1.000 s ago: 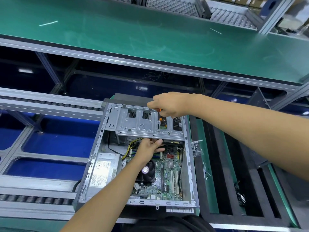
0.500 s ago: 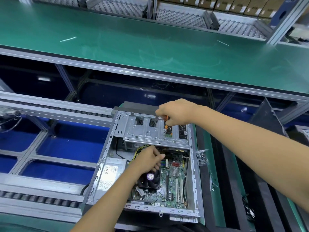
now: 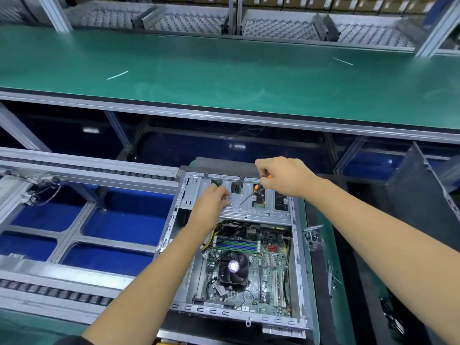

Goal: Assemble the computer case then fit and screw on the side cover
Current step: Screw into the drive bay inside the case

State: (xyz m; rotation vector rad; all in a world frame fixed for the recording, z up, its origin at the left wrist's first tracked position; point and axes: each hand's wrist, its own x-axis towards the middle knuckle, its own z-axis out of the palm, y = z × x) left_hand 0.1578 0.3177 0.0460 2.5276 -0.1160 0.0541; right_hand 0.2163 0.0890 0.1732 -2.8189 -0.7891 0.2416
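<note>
Here, far to the left of both hands, a roller track [image 3: 82, 168] runs beside blue bins [image 3: 124, 220]. The left hand [image 3: 211, 202] reaches in over the open computer case [image 3: 297, 257], which lies on its side on the near surface [image 3: 323, 245], right in front of the person. The left grip is curled down on the metal drive cage [image 3: 249, 207] at the far end of the case; whether the fingers pinch something small there cannot be told. Below this grip, nearer the person, sits the green motherboard [image 3: 268, 272] with its round black fan [image 3: 233, 270]. Just to the right of the left grip is the thin metal tip of a screwdriver [image 3: 250, 195], which slants down and touches the drive cage. The right hand [image 3: 283, 178] holds the screwdriver's orange handle, with the grip closed tight round it. The right grip hangs over the far edge of the case, near its dark front. To the right of that grip and closer to the person, a small clear bag [image 3: 314, 239] with dark bits lies beside the case. Farther right, a dark grey side cover [image 3: 420, 197] stands tilted, well apart from the case. Beyond both grips stretches a long green surface [image 3: 224, 78].
</note>
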